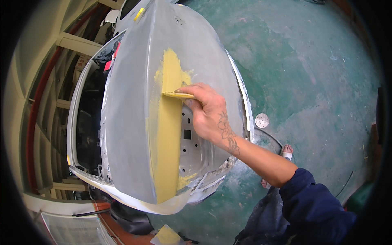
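My right hand (208,108) is closed around a thin yellow spreader (179,95), pinched between thumb and fingers. Its edge rests on a long band of yellow body filler (168,143) along a car's grey trunk lid (128,110). Above the spreader the filler ends in a ragged, feathered patch. Below the hand, a recessed panel (196,153) shows several holes. At the bottom edge, a pale mixing board (166,235) carries more yellow filler. Only a sliver of my left hand (188,242) shows, gripping the board's edge; the rest is out of frame.
The car's dark rear window (89,118) lies left of the lid, with red tape (108,65) near its far end. On the green floor (310,73), a round perforated sanding disc (261,120) sits beside a dark hose (271,136). My feet (287,152) stand right of the car.
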`<action>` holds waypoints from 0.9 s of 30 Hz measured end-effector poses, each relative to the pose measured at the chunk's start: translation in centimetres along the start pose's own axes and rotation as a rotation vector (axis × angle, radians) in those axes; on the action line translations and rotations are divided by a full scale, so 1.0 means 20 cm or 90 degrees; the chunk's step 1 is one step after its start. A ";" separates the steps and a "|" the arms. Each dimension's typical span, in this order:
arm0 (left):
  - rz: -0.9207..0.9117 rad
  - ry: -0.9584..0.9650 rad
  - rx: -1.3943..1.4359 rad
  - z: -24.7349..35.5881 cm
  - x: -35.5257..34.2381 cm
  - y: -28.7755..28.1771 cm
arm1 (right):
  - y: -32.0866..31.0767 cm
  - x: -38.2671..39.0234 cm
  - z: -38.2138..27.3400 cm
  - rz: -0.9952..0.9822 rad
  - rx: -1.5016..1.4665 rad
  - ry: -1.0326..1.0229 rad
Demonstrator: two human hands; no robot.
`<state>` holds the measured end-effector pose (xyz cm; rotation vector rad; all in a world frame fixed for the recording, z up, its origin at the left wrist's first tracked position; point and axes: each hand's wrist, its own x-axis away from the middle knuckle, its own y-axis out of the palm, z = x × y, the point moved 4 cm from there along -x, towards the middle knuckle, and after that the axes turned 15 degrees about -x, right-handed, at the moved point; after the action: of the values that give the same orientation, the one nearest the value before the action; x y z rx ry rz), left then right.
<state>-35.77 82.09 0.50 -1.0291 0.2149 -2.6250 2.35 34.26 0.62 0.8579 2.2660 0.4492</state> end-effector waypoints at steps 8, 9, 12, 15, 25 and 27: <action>-0.030 -0.002 -0.006 0.07 -0.02 0.09 | 0.13 0.58 -0.35 -0.017 0.048 -0.003; -0.016 -0.025 0.003 0.07 -0.02 0.09 | 0.14 0.65 -0.38 -0.018 0.052 0.000; 0.012 -0.068 0.004 0.12 0.03 0.16 | 0.20 0.80 -0.47 -0.002 0.053 0.000; 0.014 -0.028 -0.037 0.25 0.06 0.30 | 0.24 0.95 -0.54 -0.035 0.061 0.022; -0.096 0.099 -0.091 0.49 0.18 0.65 | 0.04 1.08 -0.72 -0.065 -0.040 0.231; -0.157 0.082 -0.048 0.45 0.16 0.66 | -0.08 1.06 -0.67 -0.010 -0.038 0.322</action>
<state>-28.81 68.31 5.85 -0.9661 0.2310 -2.9312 -19.63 46.47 -0.35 0.7554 2.6942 0.7956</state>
